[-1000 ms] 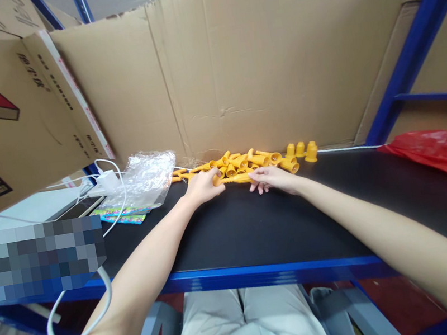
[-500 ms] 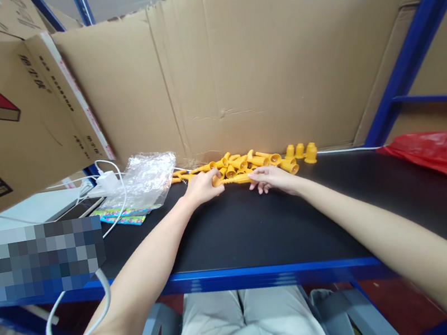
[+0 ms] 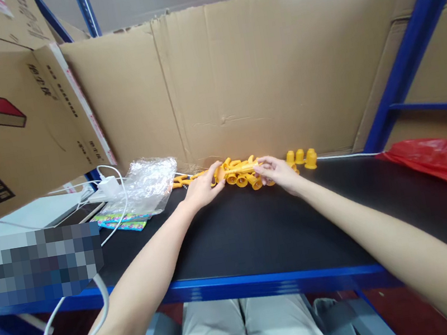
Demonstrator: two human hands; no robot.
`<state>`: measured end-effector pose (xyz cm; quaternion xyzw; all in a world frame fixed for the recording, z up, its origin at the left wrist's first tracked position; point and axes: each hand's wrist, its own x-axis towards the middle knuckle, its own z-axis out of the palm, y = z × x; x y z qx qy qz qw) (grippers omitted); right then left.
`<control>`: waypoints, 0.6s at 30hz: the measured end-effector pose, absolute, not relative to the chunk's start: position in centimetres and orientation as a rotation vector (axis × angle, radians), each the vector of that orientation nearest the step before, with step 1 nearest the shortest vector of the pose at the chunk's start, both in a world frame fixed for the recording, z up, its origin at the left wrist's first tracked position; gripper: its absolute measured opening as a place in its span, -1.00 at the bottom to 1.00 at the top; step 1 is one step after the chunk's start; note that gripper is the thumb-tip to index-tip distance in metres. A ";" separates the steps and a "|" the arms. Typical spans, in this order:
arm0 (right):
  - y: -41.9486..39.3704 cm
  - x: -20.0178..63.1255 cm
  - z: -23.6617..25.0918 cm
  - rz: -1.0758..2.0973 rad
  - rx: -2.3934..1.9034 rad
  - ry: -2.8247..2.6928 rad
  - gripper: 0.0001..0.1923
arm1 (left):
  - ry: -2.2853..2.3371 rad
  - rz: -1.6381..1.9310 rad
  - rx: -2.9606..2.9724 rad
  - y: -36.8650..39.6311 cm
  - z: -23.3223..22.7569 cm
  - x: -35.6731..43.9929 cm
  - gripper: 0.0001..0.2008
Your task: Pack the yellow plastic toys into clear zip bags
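A long yellow plastic piece [image 3: 243, 169] with a flared, horn-like end is held level between my hands, over the pile. My left hand [image 3: 204, 186] has thumb and fingers around its flared left end. At the other end, the fingers of my right hand [image 3: 279, 174] pinch the thin part, and some of them are hidden. Beneath and behind lies a heap of similar yellow plastic pieces [image 3: 241, 180], several with their round cup mouths facing me. To the right of my right hand, a yellow cup-shaped piece [image 3: 310, 159] stands upright with others like it.
Left of the hands lie a clear plastic bag [image 3: 150, 182], colourful packets [image 3: 124, 223] and a white charger [image 3: 110, 186] with cables. A red plastic bag [image 3: 435, 165] is at the right. A cardboard wall [image 3: 255, 72] closes the back of the black tabletop [image 3: 268, 234].
The long yellow piece has moved up and back from the front of the heap, still between both hands. My right hand has shifted slightly right. The view has tilted upward a little.
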<state>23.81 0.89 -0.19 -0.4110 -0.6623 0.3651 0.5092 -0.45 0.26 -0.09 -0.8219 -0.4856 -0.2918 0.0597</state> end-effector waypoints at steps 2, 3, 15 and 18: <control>1.4 24.5 0.0 0.737 -0.954 -1.533 -0.52 | -1.487 -0.933 -2.455 0.7 -0.2 -1.0 -0.40; 1.5 24.9 0.1 0.633 -0.950 -1.515 -0.52 | -1.506 -0.948 -2.422 1.1 -0.4 -1.4 -0.37; 2.7 28.0 -1.6 -0.512 -1.416 -1.807 -0.64 | -2.217 -0.284 -2.184 5.4 -3.7 -5.5 -0.41; 3.1 27.7 -2.0 -0.548 -1.525 -1.878 -0.61 | -2.215 -0.175 -2.256 5.6 -3.9 -5.5 -0.45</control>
